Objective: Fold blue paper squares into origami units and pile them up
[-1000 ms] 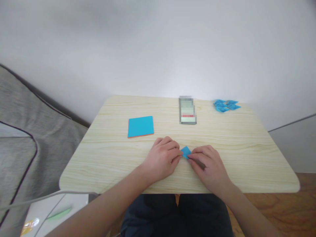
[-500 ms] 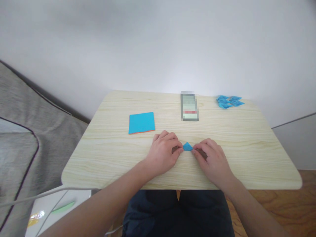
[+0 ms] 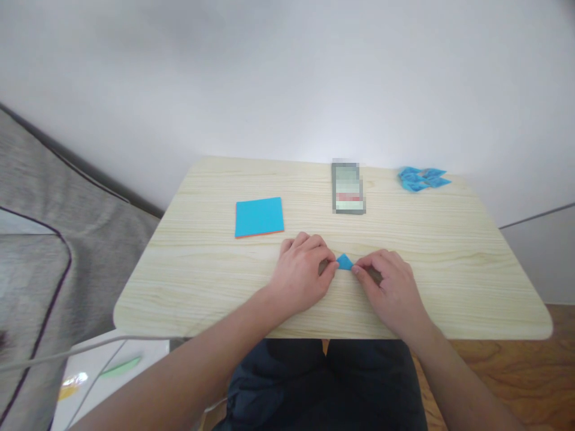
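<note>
A small folded piece of blue paper (image 3: pixel 344 262) shows as a triangle between my two hands, low over the front half of the table. My left hand (image 3: pixel 305 269) pinches its left corner between thumb and forefinger. With the same kind of pinch, my right hand (image 3: pixel 390 287) grips the right corner. The fingertips cover both corners. Beyond my left hand lies a stack of square paper (image 3: pixel 259 218), blue on top with an orange edge showing beneath.
A phone (image 3: pixel 348 188), its picture blurred into blocks, lies at the table's back middle. Several folded blue paper pieces (image 3: pixel 422 179) sit at the back right. The pale wooden table (image 3: pixel 471 287) meets a white wall (image 3: pixel 287 78); grey fabric (image 3: pixel 99 197) stands left, with a cable (image 3: pixel 90 345) below.
The view has tilted slightly, so the table sits a little higher in the picture. Both hands keep their pinch on the blue paper, which looks turned slightly.
</note>
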A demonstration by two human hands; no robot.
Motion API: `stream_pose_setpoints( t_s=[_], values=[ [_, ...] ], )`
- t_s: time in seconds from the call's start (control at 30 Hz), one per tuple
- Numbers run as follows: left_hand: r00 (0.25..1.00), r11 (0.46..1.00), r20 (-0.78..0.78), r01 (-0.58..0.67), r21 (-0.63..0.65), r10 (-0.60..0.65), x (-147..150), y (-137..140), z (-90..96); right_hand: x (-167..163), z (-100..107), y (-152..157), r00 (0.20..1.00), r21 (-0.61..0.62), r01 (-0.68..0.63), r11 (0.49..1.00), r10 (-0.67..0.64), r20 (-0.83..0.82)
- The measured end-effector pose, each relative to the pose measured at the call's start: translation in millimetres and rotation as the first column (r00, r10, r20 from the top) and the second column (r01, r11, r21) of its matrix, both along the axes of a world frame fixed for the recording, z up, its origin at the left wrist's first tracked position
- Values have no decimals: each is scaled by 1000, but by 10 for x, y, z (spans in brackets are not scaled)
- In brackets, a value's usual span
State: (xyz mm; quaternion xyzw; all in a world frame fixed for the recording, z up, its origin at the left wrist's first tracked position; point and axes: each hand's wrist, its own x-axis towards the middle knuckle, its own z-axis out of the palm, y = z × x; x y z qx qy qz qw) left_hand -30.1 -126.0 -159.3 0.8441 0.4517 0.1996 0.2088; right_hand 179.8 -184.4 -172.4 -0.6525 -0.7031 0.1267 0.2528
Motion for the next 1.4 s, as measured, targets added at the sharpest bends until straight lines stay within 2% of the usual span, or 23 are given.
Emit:
stream_pose_setpoints(
  t_s=[0.23, 0.53, 0.77, 1.0, 1.23, 1.4],
  values=[
    [999, 999, -42, -33, 31, 34, 26, -14, -21, -43, -14, 18, 997, 26, 78, 997, -78, 13],
    [998, 998, -11, 56, 33, -56, 4, -30, 2, -47, -45, -51, 997, 71, 80, 994, -80, -4],
    [999, 998, -14, 52, 36, -51, 7, -31, -21, -103, -55, -134, 994, 107, 95, 990, -100, 39],
    [998, 998, -13, 54, 36, -54, 8, -27, -26, -112, -63, -147, 991, 186, 53, 981, -74, 109],
    [998, 997, -16, 63, 33, -62, -6, -7, -39, -242, -19, -66, 988, 138, 87, 987, -104, 118],
    [997, 997, -12, 70, 37, -70, -19, 15, -48, -181, -37, -34, 990, 89, 110, 990, -117, 74]
  ],
)
